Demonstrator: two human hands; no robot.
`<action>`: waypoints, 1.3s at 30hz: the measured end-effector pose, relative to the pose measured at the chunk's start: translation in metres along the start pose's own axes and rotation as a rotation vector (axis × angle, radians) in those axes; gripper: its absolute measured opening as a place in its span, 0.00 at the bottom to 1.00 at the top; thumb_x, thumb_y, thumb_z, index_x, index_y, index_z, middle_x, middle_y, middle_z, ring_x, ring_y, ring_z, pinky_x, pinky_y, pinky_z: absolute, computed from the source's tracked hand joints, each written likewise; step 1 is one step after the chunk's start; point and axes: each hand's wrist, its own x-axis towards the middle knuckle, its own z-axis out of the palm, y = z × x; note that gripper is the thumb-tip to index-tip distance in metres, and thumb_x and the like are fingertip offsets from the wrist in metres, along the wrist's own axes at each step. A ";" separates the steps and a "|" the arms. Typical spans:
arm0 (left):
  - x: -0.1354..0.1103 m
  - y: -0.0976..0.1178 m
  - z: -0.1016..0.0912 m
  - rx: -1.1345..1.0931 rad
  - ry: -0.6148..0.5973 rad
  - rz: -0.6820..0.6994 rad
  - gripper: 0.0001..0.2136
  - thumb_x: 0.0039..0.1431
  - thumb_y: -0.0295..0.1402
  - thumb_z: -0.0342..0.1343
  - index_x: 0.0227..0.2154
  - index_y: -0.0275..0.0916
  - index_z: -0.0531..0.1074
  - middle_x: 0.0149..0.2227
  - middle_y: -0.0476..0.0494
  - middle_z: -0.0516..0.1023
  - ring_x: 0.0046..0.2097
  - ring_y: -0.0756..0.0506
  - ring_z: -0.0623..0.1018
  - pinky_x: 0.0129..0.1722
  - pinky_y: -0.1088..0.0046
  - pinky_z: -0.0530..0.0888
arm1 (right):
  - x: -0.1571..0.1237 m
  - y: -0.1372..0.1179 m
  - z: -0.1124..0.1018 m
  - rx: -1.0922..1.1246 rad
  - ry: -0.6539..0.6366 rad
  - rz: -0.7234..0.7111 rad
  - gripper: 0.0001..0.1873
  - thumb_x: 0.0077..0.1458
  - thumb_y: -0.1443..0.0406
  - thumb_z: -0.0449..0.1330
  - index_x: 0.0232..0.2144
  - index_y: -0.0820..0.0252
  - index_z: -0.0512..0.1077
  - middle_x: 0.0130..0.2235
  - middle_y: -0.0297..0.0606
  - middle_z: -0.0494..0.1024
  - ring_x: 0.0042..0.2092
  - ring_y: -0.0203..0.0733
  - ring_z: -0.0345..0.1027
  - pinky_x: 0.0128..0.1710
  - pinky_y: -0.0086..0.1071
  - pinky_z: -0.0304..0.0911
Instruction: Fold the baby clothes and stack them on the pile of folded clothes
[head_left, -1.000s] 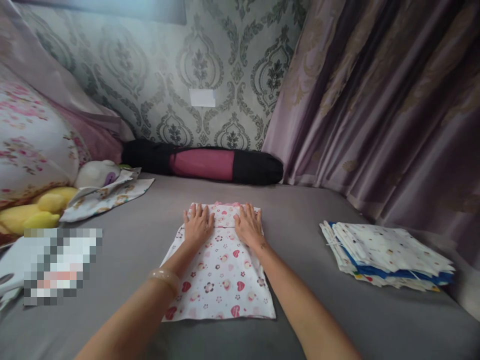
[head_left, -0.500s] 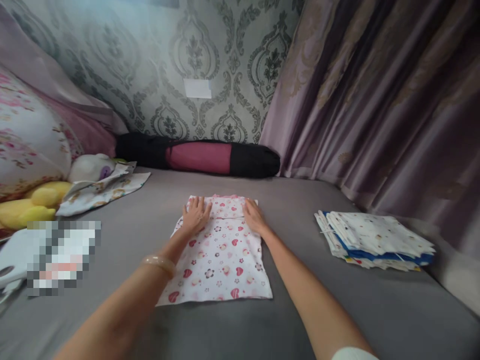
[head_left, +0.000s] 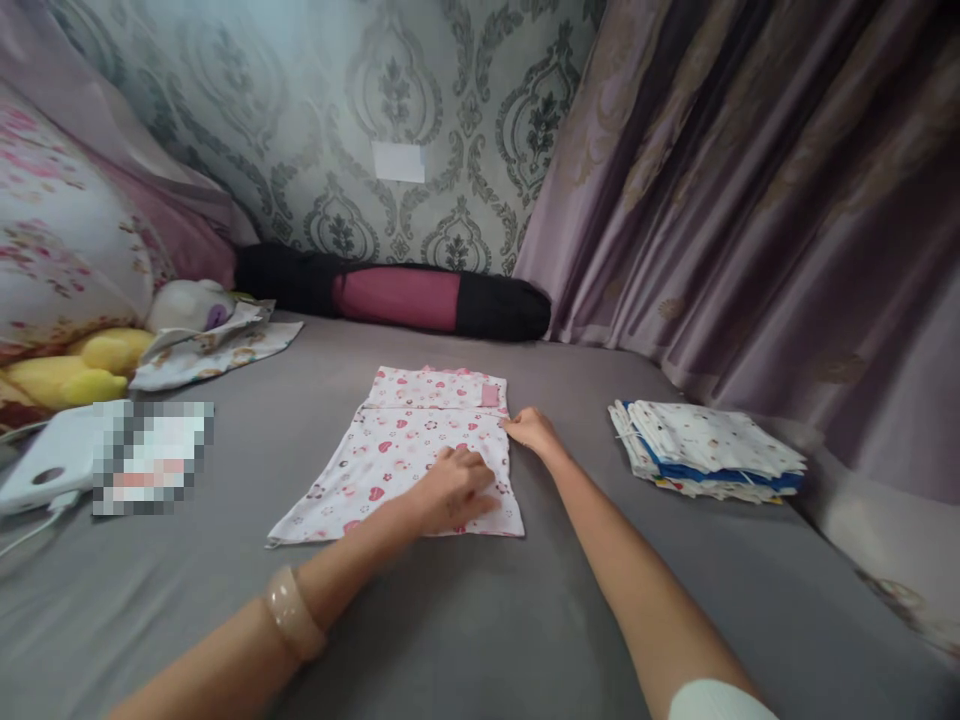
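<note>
A white cloth garment (head_left: 420,450) printed with red hearts and small flowers lies flat on the grey bed sheet, its far part folded over into a band. A small pink patch (head_left: 490,396) shows at the band's right end. My right hand (head_left: 531,428) pinches the garment's right edge just below that band. Over the lower right part of the cloth is my left hand (head_left: 459,490), fingers curled and blurred by motion; whether it touches the fabric I cannot tell. A pale bangle (head_left: 292,612) circles my left wrist.
Folded cloths (head_left: 709,445) are stacked on the right. To the left are a white device with a cable (head_left: 64,455), a pixelated item (head_left: 154,460), a yellow plush toy (head_left: 71,378) and a printed cloth (head_left: 217,355). A long black-and-maroon bag (head_left: 397,297) lies along the wall.
My left hand has left the garment's upper left and moved toward its lower right. My right hand has slid off the folded band down to the right edge, uncovering the pink patch.
</note>
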 end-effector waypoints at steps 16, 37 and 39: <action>0.001 0.051 0.023 0.212 -0.075 0.112 0.12 0.65 0.34 0.43 0.32 0.36 0.70 0.36 0.39 0.74 0.39 0.42 0.74 0.38 0.67 0.71 | -0.031 0.012 0.002 0.206 0.074 -0.226 0.12 0.58 0.65 0.52 0.40 0.61 0.75 0.40 0.39 0.80 0.41 0.39 0.72 0.43 0.28 0.63; -0.028 0.031 0.016 -0.170 0.121 -0.213 0.15 0.55 0.44 0.58 0.39 0.38 0.69 0.41 0.42 0.74 0.42 0.43 0.73 0.40 0.69 0.69 | -0.143 0.023 -0.008 0.020 0.014 -0.778 0.08 0.58 0.67 0.57 0.37 0.54 0.76 0.37 0.36 0.78 0.43 0.40 0.70 0.57 0.42 0.52; -0.041 0.022 0.013 -0.038 0.113 -0.174 0.15 0.57 0.43 0.57 0.42 0.39 0.68 0.43 0.40 0.72 0.45 0.42 0.71 0.44 0.66 0.69 | -0.144 0.021 -0.011 0.033 0.030 -0.797 0.08 0.60 0.66 0.56 0.34 0.53 0.76 0.36 0.35 0.78 0.42 0.39 0.70 0.56 0.41 0.53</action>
